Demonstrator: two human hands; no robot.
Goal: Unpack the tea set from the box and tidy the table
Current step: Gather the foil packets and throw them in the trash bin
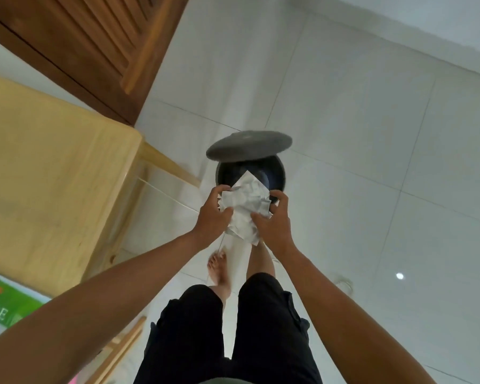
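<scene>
Hands: left hand [211, 214] and right hand [272, 221] clamp crumpled paper [245, 206] together.
Beyond them: open bin [277, 173].
Risk: loose scraps may miss it.

view: your one head camera | facing: steeply down over your arms to the tiled floor [344, 134] | range: hands near, floor farther | shared: none

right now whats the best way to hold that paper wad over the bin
Cup the crumpled paper from both sides, as the left hand and right hand do. It is loose, with a tail hanging below, so pinching one corner would let it unfold before it clears the open bin.
</scene>
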